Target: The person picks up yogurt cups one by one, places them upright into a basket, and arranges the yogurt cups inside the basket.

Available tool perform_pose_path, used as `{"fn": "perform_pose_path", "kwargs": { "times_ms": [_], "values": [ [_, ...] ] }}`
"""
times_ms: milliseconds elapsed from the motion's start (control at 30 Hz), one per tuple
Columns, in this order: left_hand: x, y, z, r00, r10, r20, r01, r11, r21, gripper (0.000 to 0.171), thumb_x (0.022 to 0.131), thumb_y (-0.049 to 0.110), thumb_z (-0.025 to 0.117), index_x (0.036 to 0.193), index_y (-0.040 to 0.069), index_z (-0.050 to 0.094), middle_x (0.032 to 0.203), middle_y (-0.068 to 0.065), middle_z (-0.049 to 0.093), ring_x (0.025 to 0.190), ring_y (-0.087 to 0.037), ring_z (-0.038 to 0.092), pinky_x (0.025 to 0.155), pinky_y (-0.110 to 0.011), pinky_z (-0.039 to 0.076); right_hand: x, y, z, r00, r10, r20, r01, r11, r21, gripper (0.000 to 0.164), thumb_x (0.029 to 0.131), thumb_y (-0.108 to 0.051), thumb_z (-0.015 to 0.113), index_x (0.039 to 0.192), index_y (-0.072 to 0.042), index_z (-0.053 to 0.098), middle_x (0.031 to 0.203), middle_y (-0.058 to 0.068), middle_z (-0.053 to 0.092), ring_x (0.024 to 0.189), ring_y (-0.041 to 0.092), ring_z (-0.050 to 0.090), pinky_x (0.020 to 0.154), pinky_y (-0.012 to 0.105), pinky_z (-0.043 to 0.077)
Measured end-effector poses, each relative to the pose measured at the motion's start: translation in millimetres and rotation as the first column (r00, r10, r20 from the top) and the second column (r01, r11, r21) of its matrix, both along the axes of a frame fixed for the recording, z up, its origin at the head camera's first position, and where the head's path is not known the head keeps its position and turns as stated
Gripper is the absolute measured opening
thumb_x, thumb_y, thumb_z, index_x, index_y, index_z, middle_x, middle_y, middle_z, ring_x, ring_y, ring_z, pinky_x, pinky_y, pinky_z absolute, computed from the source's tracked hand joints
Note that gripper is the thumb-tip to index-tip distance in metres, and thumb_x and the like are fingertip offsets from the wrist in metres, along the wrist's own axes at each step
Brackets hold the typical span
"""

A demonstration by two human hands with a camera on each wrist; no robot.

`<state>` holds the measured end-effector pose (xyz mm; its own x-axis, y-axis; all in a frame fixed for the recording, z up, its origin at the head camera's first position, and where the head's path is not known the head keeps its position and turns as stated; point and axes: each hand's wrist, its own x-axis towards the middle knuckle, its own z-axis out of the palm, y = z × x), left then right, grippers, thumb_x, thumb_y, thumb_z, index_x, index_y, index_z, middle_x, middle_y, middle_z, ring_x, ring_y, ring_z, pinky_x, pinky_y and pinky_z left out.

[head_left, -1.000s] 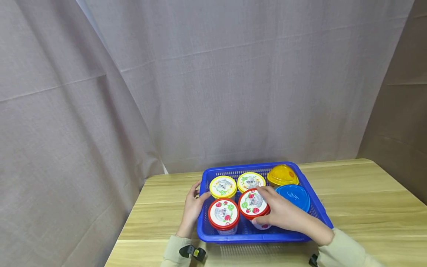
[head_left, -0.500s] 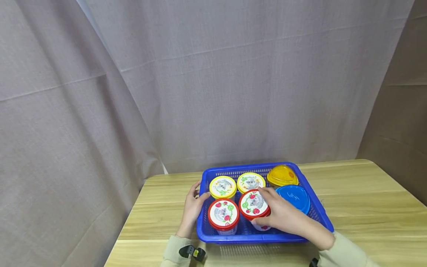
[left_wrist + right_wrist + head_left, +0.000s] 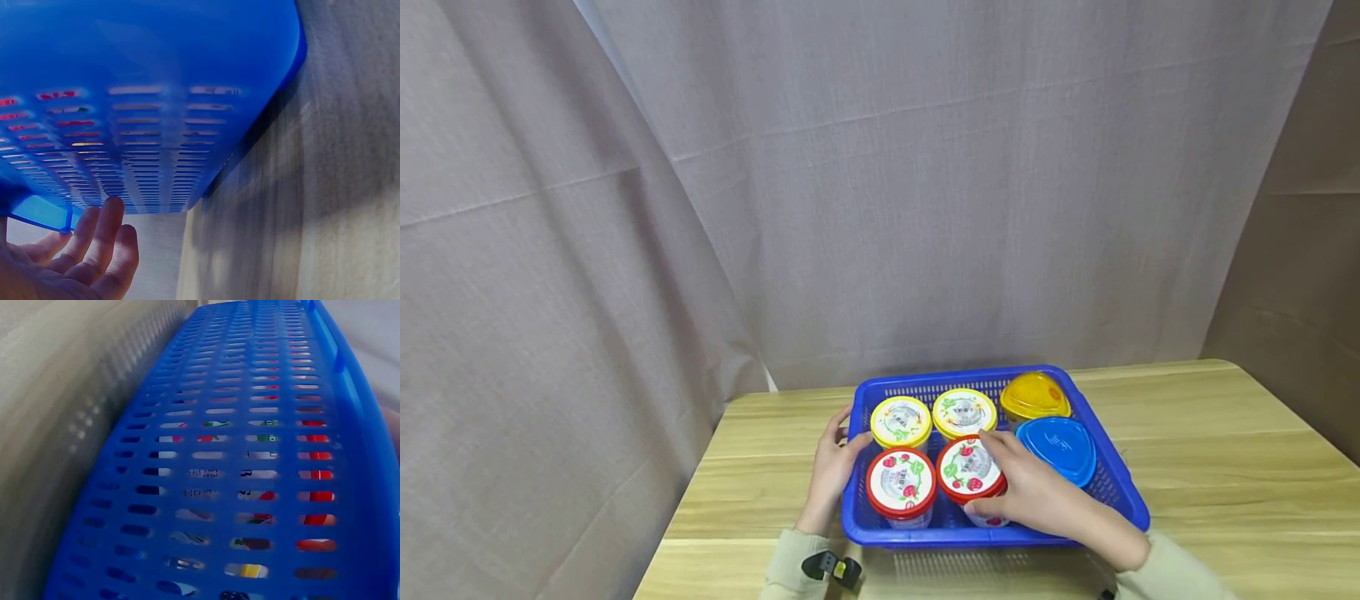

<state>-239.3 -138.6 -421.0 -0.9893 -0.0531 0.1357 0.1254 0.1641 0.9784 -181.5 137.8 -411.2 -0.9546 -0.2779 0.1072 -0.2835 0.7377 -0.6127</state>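
Note:
A blue plastic basket [image 3: 992,540] stands on the wooden table with several lidded tubs in it. At its left rim my left hand [image 3: 835,467] holds on, thumb over the edge and fingers along the outer wall; these fingers [image 3: 106,234] also show in the left wrist view. My right hand [image 3: 1033,487] grips a red-lidded tub [image 3: 962,467] with strawberry prints at the front middle of the basket. Left of it is another red-lidded tub [image 3: 901,482]. Behind them sit two yellow-lidded tubs, one on the left [image 3: 901,419] and one on the right [image 3: 964,412].
Along the basket's right side are a blue-lidded container [image 3: 1060,450] and, behind it, a yellow-lidded container [image 3: 1035,396]. The wooden table [image 3: 1240,450] extends on both sides of the basket. A grey curtain [image 3: 970,208] hangs behind the table.
My right hand has brought the red-lidded tub slightly down and toward the basket's front, level with the other red-lidded one. My left hand has stayed on the rim.

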Motion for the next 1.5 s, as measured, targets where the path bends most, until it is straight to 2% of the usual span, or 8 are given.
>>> {"fn": "perform_pose_path", "kwargs": {
  "times_ms": [267, 433, 600, 733, 867, 1133, 1367, 1500],
  "values": [
    [0.0, 1.2, 0.3, 1.0, 0.011, -0.004, -0.01, 1.0, 0.008, 0.061, 0.087, 0.006, 0.069, 0.143, -0.008, 0.048, 0.102, -0.019, 0.064, 0.085, -0.023, 0.062, 0.08, -0.05, 0.058, -0.2, 0.5, -6.3, 0.999, 0.008, -0.048, -0.008, 1.0, -0.002, 0.103, 0.073, -0.052, 0.086, 0.148, 0.004, 0.042, 0.144, 0.025, 0.044, 0.124, 0.039, 0.051, 0.099, 0.061, 0.047],
    [-0.1, 0.6, -0.4, 1.0, 0.006, -0.001, -0.006, 1.0, 0.016, 0.061, 0.087, 0.006, 0.069, 0.143, -0.008, 0.048, 0.103, -0.019, 0.064, 0.089, -0.03, 0.064, 0.08, -0.052, 0.058, 0.7, 0.2, -6.3, 1.0, -0.001, -0.002, 0.001, 1.0, -0.006, 0.105, 0.073, -0.052, 0.086, 0.15, 0.004, 0.04, 0.146, 0.025, 0.042, 0.126, 0.041, 0.049, 0.097, 0.062, 0.047],
    [0.2, 0.6, 0.2, 1.0, 0.007, -0.002, -0.007, 1.0, 0.007, 0.061, 0.087, 0.006, 0.069, 0.143, -0.008, 0.047, 0.102, -0.019, 0.064, 0.087, -0.027, 0.063, 0.08, -0.053, 0.058, 1.3, 0.3, -3.9, 0.999, 0.002, 0.036, -0.002, 1.0, -0.005, 0.107, 0.073, -0.049, 0.087, 0.15, 0.006, 0.037, 0.147, 0.026, 0.041, 0.127, 0.043, 0.048, 0.098, 0.063, 0.047],
    [0.6, 0.8, 0.7, 1.0, 0.006, 0.0, -0.006, 1.0, 0.011, 0.061, 0.087, 0.005, 0.069, 0.143, -0.008, 0.047, 0.101, -0.018, 0.064, 0.089, -0.032, 0.064, 0.081, -0.053, 0.058, 1.4, 0.6, -0.7, 0.998, 0.01, 0.064, -0.011, 1.0, 0.004, 0.109, 0.071, -0.048, 0.088, 0.149, 0.008, 0.037, 0.146, 0.027, 0.041, 0.125, 0.042, 0.049, 0.098, 0.062, 0.046],
    [0.5, 0.7, 0.6, 1.0, -0.001, 0.003, 0.001, 1.0, 0.023, 0.062, 0.088, 0.005, 0.068, 0.144, -0.008, 0.046, 0.101, -0.018, 0.063, 0.093, -0.04, 0.064, 0.081, -0.053, 0.058, 1.7, 1.3, 2.0, 0.997, 0.007, 0.078, -0.009, 1.0, 0.028, 0.109, 0.07, -0.049, 0.089, 0.148, 0.009, 0.039, 0.145, 0.027, 0.042, 0.124, 0.042, 0.05, 0.099, 0.063, 0.045],
    [-0.5, 0.6, -0.2, 1.0, -0.002, 0.002, 0.002, 1.0, 0.028, 0.061, 0.088, 0.005, 0.068, 0.144, -0.008, 0.046, 0.102, -0.018, 0.063, 0.094, -0.042, 0.064, 0.079, -0.052, 0.058, 1.4, 0.7, 4.5, 0.996, -0.017, 0.083, 0.011, 0.997, 0.071, 0.109, 0.068, -0.05, 0.089, 0.146, 0.01, 0.041, 0.143, 0.027, 0.045, 0.122, 0.043, 0.052, 0.097, 0.063, 0.046],
    [-25.5, -4.4, -34.9, 1.0, 0.021, 0.003, -0.021, 1.0, 0.017, 0.065, 0.088, 0.013, 0.071, 0.147, -0.001, 0.046, 0.107, -0.018, 0.063, 0.092, -0.031, 0.065, 0.075, -0.044, 0.06, 3.0, 0.6, 1.7, 0.997, -0.025, 0.067, 0.019, 0.997, 0.081, 0.111, 0.068, -0.046, 0.091, 0.147, 0.012, 0.038, 0.142, 0.03, 0.045, 0.121, 0.046, 0.052, 0.097, 0.065, 0.046],
    [-26.0, -4.4, -36.1, 1.0, 0.024, 0.009, -0.025, 0.999, 0.023, 0.065, 0.088, 0.012, 0.071, 0.147, 0.0, 0.047, 0.106, -0.017, 0.063, 0.09, -0.029, 0.064, 0.075, -0.044, 0.06, 3.8, 1.2, -2.8, 0.999, -0.015, 0.052, 0.011, 0.997, 0.074, 0.113, 0.068, -0.045, 0.091, 0.149, 0.012, 0.036, 0.142, 0.031, 0.045, 0.122, 0.047, 0.052, 0.097, 0.066, 0.045]
  ]
}}
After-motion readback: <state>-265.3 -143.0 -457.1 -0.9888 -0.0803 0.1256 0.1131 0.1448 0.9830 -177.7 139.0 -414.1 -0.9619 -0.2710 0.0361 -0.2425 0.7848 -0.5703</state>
